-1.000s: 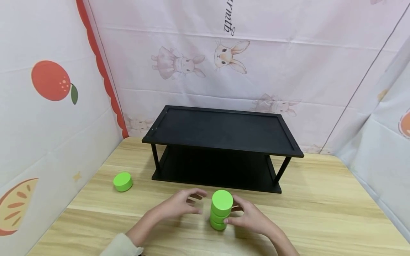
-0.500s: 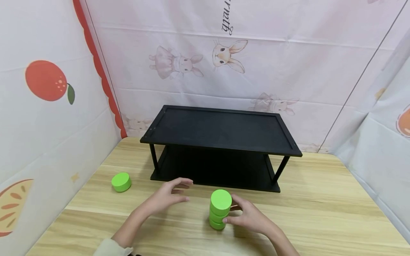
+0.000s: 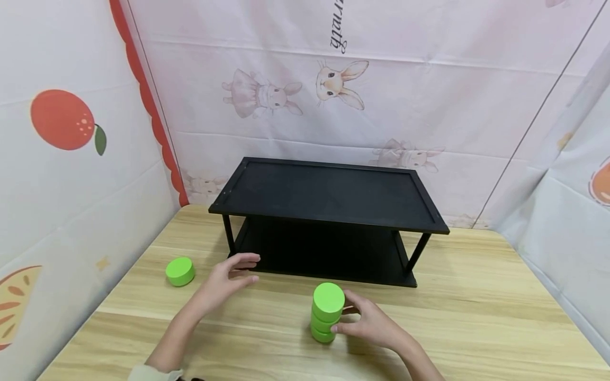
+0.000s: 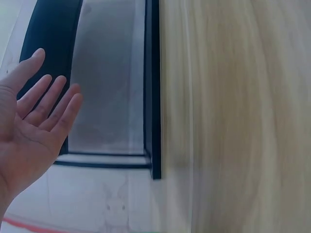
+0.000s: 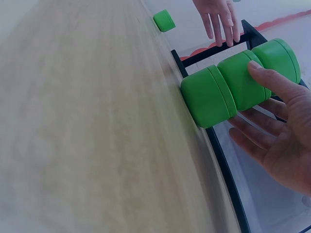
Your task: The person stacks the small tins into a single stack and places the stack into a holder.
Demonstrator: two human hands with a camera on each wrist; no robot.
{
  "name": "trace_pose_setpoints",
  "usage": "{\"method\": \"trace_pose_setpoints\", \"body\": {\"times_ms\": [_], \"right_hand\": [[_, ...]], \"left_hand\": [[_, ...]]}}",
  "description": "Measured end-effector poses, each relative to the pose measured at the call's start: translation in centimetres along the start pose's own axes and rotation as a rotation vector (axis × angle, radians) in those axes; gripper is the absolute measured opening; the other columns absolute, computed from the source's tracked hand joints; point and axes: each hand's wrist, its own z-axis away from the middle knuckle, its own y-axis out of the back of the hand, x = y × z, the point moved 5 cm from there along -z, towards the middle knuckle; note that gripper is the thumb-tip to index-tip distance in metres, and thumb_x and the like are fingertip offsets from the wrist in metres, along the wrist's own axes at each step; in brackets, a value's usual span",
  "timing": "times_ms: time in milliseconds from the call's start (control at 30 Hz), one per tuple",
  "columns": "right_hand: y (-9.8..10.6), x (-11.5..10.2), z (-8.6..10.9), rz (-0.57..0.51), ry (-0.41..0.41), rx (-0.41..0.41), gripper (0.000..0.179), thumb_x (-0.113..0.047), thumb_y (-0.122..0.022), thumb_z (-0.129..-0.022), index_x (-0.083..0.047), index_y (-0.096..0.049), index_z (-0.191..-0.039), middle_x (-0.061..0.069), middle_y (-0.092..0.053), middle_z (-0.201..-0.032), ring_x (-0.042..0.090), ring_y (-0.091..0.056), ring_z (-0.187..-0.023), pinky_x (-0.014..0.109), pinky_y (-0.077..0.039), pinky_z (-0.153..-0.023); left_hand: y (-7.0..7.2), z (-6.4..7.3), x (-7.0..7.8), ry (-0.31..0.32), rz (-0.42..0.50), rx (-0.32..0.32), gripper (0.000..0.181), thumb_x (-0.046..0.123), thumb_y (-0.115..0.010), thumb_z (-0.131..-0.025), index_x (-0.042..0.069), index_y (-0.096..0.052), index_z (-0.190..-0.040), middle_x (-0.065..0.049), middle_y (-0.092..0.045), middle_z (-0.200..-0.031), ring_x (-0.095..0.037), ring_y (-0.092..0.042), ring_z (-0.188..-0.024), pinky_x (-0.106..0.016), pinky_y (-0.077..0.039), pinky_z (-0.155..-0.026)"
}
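Three green round jars, each with a seam like a lid's edge, stand stacked [image 3: 328, 309] upright on the table. My right hand [image 3: 369, 320] holds the stack from the right. In the right wrist view its thumb [image 5: 265, 77] lies on the middle jar [image 5: 243, 80], with the fingers around the far side. A single green jar [image 3: 180, 271] sits at the left of the table. Between it and the stack, my left hand [image 3: 224, 283] hovers with fingers spread and nothing in its grasp. The left wrist view shows its open palm [image 4: 34, 141].
A black two-tier shelf [image 3: 329, 196] stands at the back of the wooden table [image 3: 476, 317], its lower board [image 3: 319, 251] behind the stack. Printed cloth [image 3: 286, 127] hangs behind and at both sides.
My left hand has drawn away from the stack, moving left and a little back toward the single jar. The right hand and the stack have stayed in place.
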Motion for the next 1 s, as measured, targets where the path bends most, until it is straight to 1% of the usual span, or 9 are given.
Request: {"method": "trace_pose_setpoints", "body": {"times_ms": [100, 200, 300, 467, 567, 633, 800, 900, 1000], "right_hand": [[0.0, 0.0, 0.0, 0.003, -0.003, -0.002, 0.065, -0.032, -0.073, -0.079, -0.011, -0.044, -0.133, -0.001, -0.056, -0.116, 0.022, -0.056, -0.102, 0.043, -0.045, -0.088], [0.0, 0.0, 0.0, 0.005, -0.005, -0.002, 0.065, -0.033, -0.073, -0.079, -0.011, -0.044, -0.133, -0.002, -0.056, -0.116, 0.022, -0.056, -0.102, 0.044, -0.045, -0.088], [0.0, 0.0, 0.0, 0.004, -0.003, -0.004, 0.065, -0.033, -0.073, -0.079, -0.011, -0.044, -0.133, -0.002, -0.056, -0.116, 0.021, -0.056, -0.102, 0.043, -0.045, -0.088], [0.0, 0.0, 0.0, 0.004, -0.004, -0.005, 0.064, -0.032, -0.073, -0.079, -0.012, -0.044, -0.133, -0.002, -0.056, -0.116, 0.022, -0.055, -0.102, 0.043, -0.045, -0.088], [0.0, 0.1, 0.0, 0.006, -0.009, -0.004, 0.064, -0.032, -0.073, -0.079, -0.012, -0.044, -0.133, -0.002, -0.056, -0.117, 0.022, -0.055, -0.103, 0.043, -0.045, -0.088], [0.0, 0.1, 0.0, 0.006, -0.011, -0.005, 0.064, -0.032, -0.073, -0.079, -0.013, -0.044, -0.133, -0.002, -0.056, -0.117, 0.022, -0.055, -0.103, 0.042, -0.045, -0.088], [-0.1, 0.1, 0.0, 0.001, -0.01, -0.008, 0.064, -0.032, -0.073, -0.079, -0.012, -0.045, -0.133, -0.002, -0.055, -0.117, 0.021, -0.055, -0.103, 0.041, -0.045, -0.089], [0.0, 0.0, 0.0, 0.0, -0.013, -0.005, 0.065, -0.032, -0.073, -0.078, -0.011, -0.044, -0.133, -0.002, -0.055, -0.118, 0.021, -0.055, -0.103, 0.042, -0.045, -0.089], [0.0, 0.0, 0.0, -0.001, -0.011, -0.005, 0.066, -0.031, -0.073, -0.078, -0.01, -0.044, -0.133, -0.001, -0.055, -0.119, 0.021, -0.055, -0.104, 0.042, -0.045, -0.089]], "left_hand": [[1.1, 0.3, 0.0, -0.004, -0.023, 0.052, 0.041, 0.009, -0.069, -0.083, 0.0, -0.054, -0.121, -0.019, -0.055, -0.119, -0.029, -0.052, -0.11, -0.041, -0.042, -0.092], [2.3, 0.6, -0.1, -0.003, -0.047, 0.105, 0.043, 0.009, -0.069, -0.083, -0.004, -0.054, -0.121, -0.02, -0.055, -0.119, -0.031, -0.052, -0.11, -0.043, -0.041, -0.093], [3.6, 1.0, -0.5, 0.011, -0.113, 0.171, 0.043, 0.011, -0.069, -0.083, -0.004, -0.054, -0.12, -0.02, -0.055, -0.119, -0.032, -0.052, -0.11, -0.043, -0.041, -0.092], [5.7, 1.6, -1.5, 0.037, -0.229, 0.294, 0.043, 0.016, -0.069, -0.084, -0.003, -0.055, -0.12, -0.017, -0.057, -0.117, -0.03, -0.052, -0.109, -0.039, -0.042, -0.092], [6.8, 2.1, -2.3, 0.071, -0.25, 0.351, 0.045, 0.021, -0.068, -0.085, -0.001, -0.054, -0.121, -0.016, -0.056, -0.119, -0.03, -0.05, -0.11, -0.042, -0.041, -0.093], [7.5, 2.5, -2.8, 0.112, -0.264, 0.386, 0.048, 0.027, -0.066, -0.086, 0.001, -0.052, -0.123, -0.015, -0.055, -0.121, -0.032, -0.048, -0.113, -0.045, -0.038, -0.095], [9.2, 3.4, -3.7, 0.2, -0.246, 0.47, 0.054, 0.033, -0.065, -0.086, 0.002, -0.05, -0.128, -0.019, -0.051, -0.123, -0.037, -0.042, -0.118, -0.05, -0.033, -0.097], [9.9, 3.7, -4.0, 0.231, -0.23, 0.497, 0.056, 0.032, -0.067, -0.085, 0.002, -0.049, -0.128, -0.02, -0.05, -0.124, -0.037, -0.04, -0.119, -0.049, -0.032, -0.099], [10.4, 3.9, -4.5, 0.265, -0.231, 0.504, 0.059, 0.033, -0.067, -0.085, 0.0, -0.047, -0.13, -0.021, -0.047, -0.128, -0.039, -0.037, -0.121, -0.049, -0.03, -0.1]]}}
